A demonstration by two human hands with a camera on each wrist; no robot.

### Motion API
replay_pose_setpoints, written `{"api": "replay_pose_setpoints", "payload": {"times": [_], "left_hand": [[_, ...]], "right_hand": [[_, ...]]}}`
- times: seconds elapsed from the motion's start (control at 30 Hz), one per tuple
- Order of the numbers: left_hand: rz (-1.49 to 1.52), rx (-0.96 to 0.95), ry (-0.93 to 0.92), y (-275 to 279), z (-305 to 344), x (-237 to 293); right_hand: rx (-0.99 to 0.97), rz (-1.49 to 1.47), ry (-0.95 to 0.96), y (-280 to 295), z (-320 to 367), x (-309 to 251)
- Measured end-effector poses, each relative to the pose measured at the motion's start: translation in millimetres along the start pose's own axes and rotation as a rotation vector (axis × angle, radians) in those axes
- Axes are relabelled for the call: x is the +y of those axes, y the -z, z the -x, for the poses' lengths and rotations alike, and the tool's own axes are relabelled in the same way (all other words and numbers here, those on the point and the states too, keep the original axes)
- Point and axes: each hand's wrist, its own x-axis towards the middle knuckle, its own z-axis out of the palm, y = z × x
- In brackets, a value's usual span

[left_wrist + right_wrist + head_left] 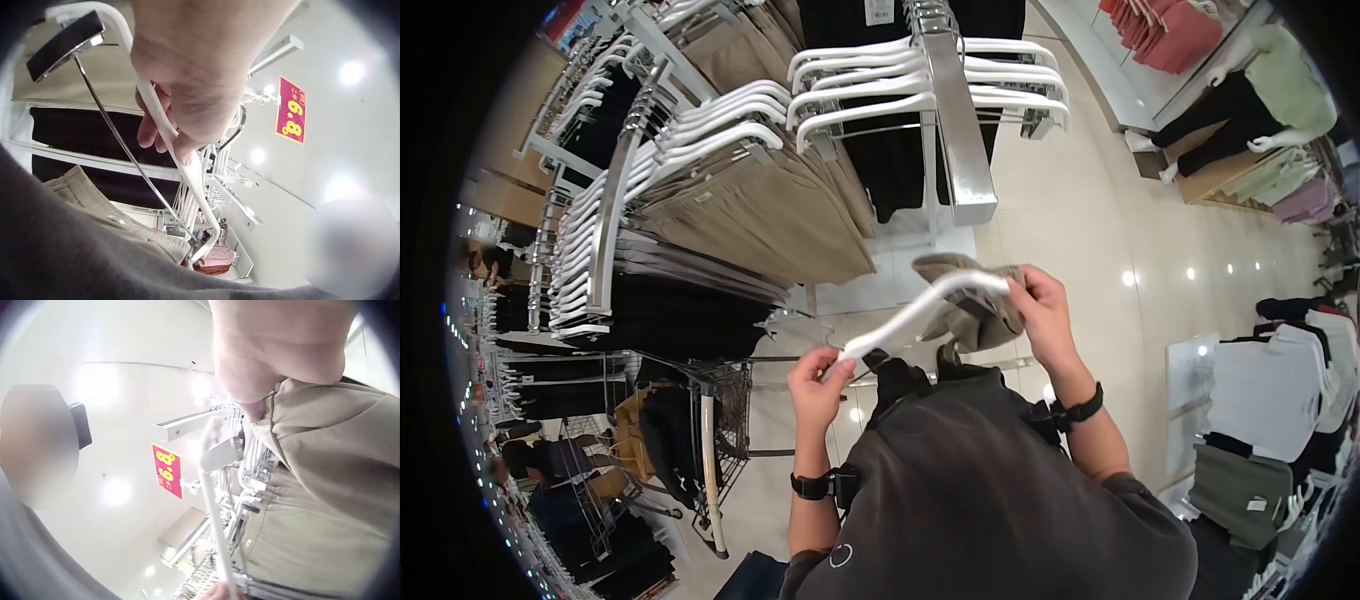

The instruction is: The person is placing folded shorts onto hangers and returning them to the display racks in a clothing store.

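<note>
In front of my torso, the left hand (pixel 815 388) grips one end of a white clip hanger (pixel 905 318). Its fingers curl round the hanger's arm in the left wrist view, where a dark-padded clip (pixel 67 45) shows near that end on a thin metal rod. My right hand (pixel 1045 312) pinches khaki trousers (pixel 960 325) by the hanger's far end. From the right wrist, the trousers (pixel 337 437) hang below the fingers, their waistband beside the hanger (pixel 215 509). The right fingertips are partly hidden behind the cloth.
Ahead, a metal rail arm (pixel 960 130) carries white hangers with black trousers. Khaki trousers (pixel 750 205) hang on another rack at left. A shopping cart (pixel 725 440) stands at lower left. Shirts (pixel 1265 385) hang at right, and a mannequin (pixel 1250 110) stands at upper right.
</note>
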Motion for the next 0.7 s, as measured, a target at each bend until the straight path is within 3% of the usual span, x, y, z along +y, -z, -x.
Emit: {"api": "replay_pose_setpoints", "payload": {"times": [0.1, 0.27, 0.5, 0.7], "left_hand": [[0.072, 0.008, 0.071, -8, 0, -8], [0.195, 0.019, 0.115, -13, -3, -19], [0.043, 0.068, 0.043, -25, -8, -21], [0.097, -0.233, 0.178, -24, -13, -13]], "right_hand": [[-0.009, -0.150, 0.019, -19, -9, -3], [0.016, -0.097, 0.042, -30, -14, 6], [0.127, -0.064, 0.085, -39, -18, 5], [0.301, 0.092, 0.252, -46, -19, 9]]}}
